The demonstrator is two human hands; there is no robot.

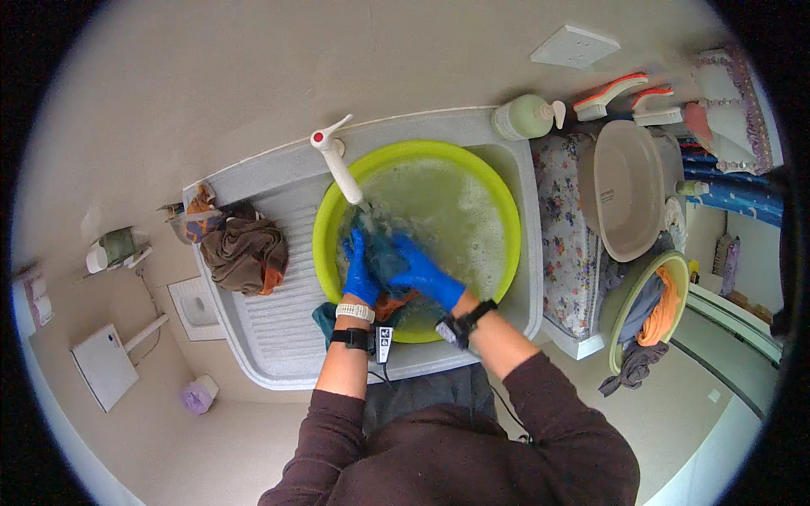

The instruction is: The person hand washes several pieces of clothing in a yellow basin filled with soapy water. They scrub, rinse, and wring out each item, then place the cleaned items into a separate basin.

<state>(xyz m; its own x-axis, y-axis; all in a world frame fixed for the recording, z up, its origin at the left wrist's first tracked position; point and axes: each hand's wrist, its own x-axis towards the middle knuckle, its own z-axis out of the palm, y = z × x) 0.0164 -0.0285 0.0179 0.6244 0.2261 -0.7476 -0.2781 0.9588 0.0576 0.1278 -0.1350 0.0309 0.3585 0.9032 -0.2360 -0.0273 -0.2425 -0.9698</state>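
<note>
Blue rubber gloves cover both my hands; my left hand (361, 271) and right hand (424, 274) clench a dark teal cloth (384, 251) between them, fingers curled tight into it, over the soapy water of the lime-green basin (499, 202); the cloth runs from under the white tap (336, 160) toward me, left hand nearer the spout; its lower end is sunk in suds, hard to make out.

garment (384, 253): partly under foam | basin (329, 221) near rim: behind wrists
</note>
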